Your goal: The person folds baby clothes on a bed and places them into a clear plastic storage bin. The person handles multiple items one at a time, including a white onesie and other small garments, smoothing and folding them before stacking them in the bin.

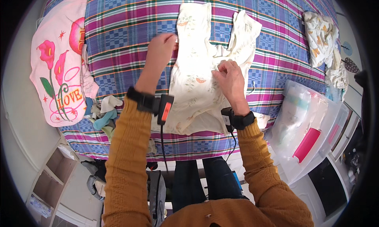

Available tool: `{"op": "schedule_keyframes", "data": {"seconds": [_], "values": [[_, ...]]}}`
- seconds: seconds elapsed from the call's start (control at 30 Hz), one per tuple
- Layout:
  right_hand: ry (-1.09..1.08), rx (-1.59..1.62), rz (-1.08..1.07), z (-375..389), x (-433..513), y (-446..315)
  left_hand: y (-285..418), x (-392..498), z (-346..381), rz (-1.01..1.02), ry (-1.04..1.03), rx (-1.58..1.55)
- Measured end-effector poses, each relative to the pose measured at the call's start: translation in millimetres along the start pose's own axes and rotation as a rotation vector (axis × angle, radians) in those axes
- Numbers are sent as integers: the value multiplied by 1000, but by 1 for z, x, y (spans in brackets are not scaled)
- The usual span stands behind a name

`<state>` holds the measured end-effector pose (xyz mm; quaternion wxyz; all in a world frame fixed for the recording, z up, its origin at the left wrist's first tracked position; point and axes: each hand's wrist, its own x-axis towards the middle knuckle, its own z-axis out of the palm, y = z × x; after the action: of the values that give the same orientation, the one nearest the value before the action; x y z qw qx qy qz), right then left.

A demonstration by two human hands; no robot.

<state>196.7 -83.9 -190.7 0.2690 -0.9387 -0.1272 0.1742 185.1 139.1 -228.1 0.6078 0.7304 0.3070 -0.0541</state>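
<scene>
A cream children's garment with a leaf print (195, 76) lies spread on the plaid bedspread (130, 34), its two legs or sleeves pointing away from me. The far right one is creased and bent. My left hand (162, 46), slightly blurred, is at the left edge of the garment's left leg or sleeve, fingers curled; whether it grips the fabric is unclear. My right hand (228, 74) is over the middle right of the garment, with thumb and fingertips pinched together at the cloth. Black straps with small cabled devices circle both wrists.
A pink cloth with printed flowers (62, 70) lies at the left, beside small socks or cloths (106, 114). At the far right are a folded printed garment (321, 39) and crumpled cloth (337, 76). A clear plastic box with pink handles (284, 123) stands at the bed's right edge.
</scene>
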Motion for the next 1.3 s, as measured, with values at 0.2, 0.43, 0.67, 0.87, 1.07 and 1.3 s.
{"op": "schedule_keyframes", "data": {"seconds": [0.2,0.43,0.67,0.87,1.07,1.3], "values": [[77,315,184,0,-10,14,9,15,23,-64,-60,25],[274,-5,-59,24,-5,28,-8,20,16,462,320,633],[249,139,-379,14,-39,6,1,-62,47,873,131,624],[-71,-199,-370,49,-49,20,-46,-107,55,630,-126,966],[53,-283,-305,50,-52,44,-59,-105,51,581,-45,994],[54,-303,-280,33,-56,33,-46,-121,45,349,-18,1088]]}}
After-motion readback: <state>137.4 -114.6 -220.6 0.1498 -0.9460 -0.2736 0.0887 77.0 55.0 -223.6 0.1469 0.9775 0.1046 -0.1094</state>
